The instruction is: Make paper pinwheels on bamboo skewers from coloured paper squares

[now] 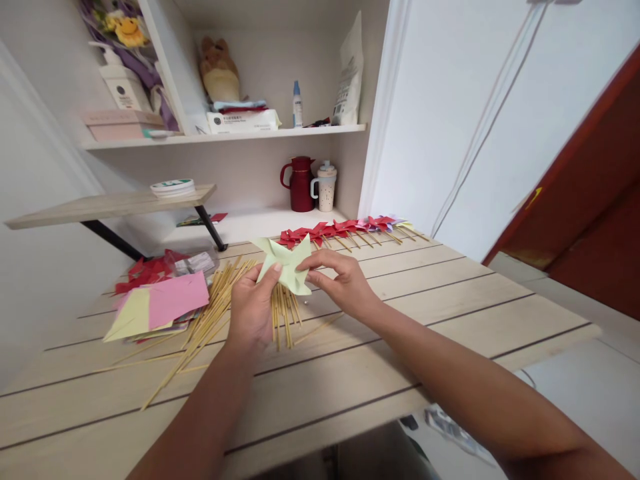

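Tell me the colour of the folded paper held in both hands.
Pale green; the folded paper shows best in the head view.

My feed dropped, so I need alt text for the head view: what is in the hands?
Both hands hold a pale green folded paper pinwheel above a wooden table, the left hand gripping its lower edge and the right hand pinching its side. Thin wooden sticks lie beneath, coloured paper sheets to the left, and a row of finished red pinwheels behind.

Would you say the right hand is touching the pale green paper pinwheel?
Touching: the head view shows the right hand pinching the pale green paper pinwheel with its fingertips, opposite the left hand.
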`<control>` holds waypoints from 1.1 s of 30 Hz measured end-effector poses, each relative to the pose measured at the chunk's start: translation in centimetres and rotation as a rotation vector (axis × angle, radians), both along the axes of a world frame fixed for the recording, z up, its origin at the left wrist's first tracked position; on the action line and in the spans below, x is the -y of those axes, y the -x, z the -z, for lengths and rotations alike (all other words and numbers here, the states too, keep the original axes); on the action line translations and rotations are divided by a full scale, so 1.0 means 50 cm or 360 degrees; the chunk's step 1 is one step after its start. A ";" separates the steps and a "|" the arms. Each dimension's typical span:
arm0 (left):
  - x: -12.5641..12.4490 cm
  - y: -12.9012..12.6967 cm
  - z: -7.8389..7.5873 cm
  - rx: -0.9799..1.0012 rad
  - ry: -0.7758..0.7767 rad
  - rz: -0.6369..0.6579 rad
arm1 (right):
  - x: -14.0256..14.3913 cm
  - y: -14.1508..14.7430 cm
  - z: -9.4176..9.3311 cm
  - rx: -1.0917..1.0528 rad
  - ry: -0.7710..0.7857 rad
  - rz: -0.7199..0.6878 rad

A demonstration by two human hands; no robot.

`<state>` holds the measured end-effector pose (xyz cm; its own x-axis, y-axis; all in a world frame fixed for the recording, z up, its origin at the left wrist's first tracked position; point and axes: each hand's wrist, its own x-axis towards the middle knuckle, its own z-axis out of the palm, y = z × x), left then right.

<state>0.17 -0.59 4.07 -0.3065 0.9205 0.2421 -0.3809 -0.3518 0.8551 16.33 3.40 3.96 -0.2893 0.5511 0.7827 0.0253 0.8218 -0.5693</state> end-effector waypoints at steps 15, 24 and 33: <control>-0.007 0.005 0.017 -0.0100 0.0066 -0.0043 | 0.005 0.000 -0.005 -0.0054 0.0381 -0.0083; -0.008 0.006 0.024 -0.0138 0.0074 -0.0020 | 0.010 -0.001 -0.007 0.0038 0.0406 -0.0083; -0.010 0.007 0.024 -0.0146 0.0077 -0.0043 | 0.011 0.000 -0.006 0.0042 0.0391 -0.0138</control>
